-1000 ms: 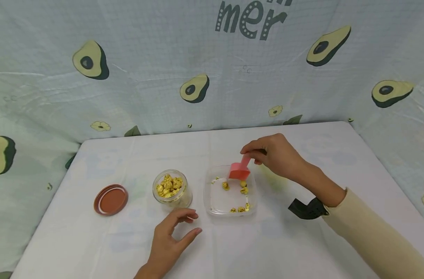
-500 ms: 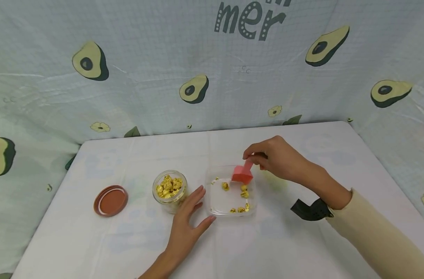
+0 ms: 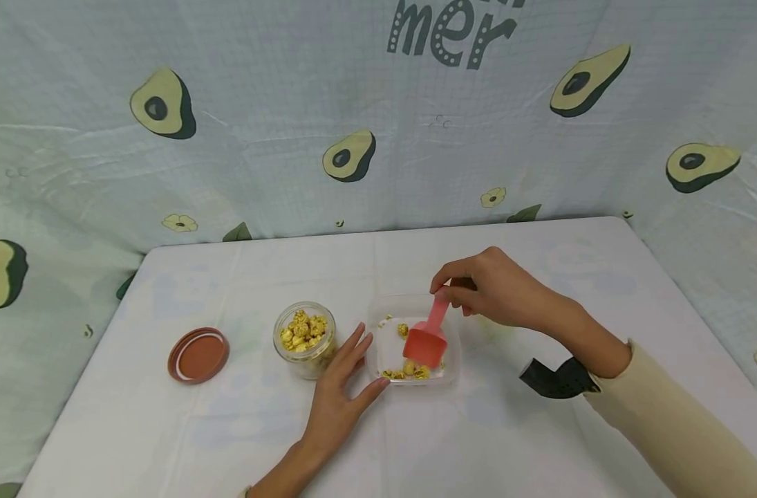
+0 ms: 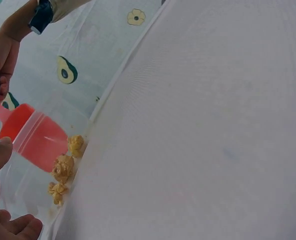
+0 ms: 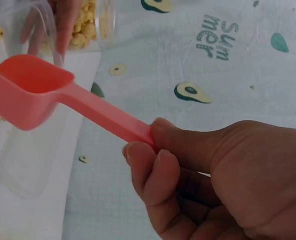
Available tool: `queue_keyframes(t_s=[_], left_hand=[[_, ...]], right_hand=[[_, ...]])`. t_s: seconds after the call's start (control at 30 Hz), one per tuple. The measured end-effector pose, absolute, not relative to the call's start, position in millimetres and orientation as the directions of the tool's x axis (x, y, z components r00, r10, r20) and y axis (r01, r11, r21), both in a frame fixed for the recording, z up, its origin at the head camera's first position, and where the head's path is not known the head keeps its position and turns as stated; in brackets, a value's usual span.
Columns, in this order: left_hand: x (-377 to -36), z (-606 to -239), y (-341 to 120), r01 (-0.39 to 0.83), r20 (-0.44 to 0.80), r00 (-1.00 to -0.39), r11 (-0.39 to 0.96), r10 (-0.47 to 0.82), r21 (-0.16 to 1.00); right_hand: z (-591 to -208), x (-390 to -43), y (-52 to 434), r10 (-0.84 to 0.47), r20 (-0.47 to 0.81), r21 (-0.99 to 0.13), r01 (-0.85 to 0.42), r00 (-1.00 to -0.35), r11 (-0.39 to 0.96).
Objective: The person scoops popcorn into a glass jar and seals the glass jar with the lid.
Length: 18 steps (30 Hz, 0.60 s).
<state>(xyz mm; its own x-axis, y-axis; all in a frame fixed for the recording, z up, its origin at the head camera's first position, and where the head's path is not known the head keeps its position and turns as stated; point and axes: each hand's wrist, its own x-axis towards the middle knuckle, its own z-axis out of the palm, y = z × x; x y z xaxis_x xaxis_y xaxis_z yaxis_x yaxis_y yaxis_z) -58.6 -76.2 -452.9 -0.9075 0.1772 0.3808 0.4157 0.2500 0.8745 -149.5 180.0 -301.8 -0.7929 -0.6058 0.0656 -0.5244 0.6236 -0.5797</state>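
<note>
While the right hand [image 3: 499, 287] pinches the red scoop [image 3: 425, 344], only its wrist view shows the bowl empty; left hand [image 3: 343, 394] lies relaxed.

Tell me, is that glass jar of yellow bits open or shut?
Open. The glass jar has no lid on, so the yellow bits show at its mouth; the brown lid lies apart on the table.

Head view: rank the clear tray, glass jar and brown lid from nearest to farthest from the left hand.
From the left hand:
1. Clear tray, just right of the fingertips; whether they touch it is unclear.
2. Glass jar, just left of the fingers; nearly as close.
3. Brown lid, far left on the table.
</note>
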Motion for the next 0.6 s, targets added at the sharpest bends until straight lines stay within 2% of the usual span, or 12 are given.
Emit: queue_keyframes(t_s=[0.27,0.6], left_hand=[[-59,-454,-76,0.409,0.371,-0.91,0.259,0.184,0.875],[-58,-452,-77,0.376,0.337,-0.924,0.264,0.183,0.888]], right_hand=[[-302,-157,178,-0.545,0.235,-0.501,-0.581,-0.805,0.641],[-314,-161,173,-0.642,0.226,-0.562,-0.636,-0.733,0.529]])
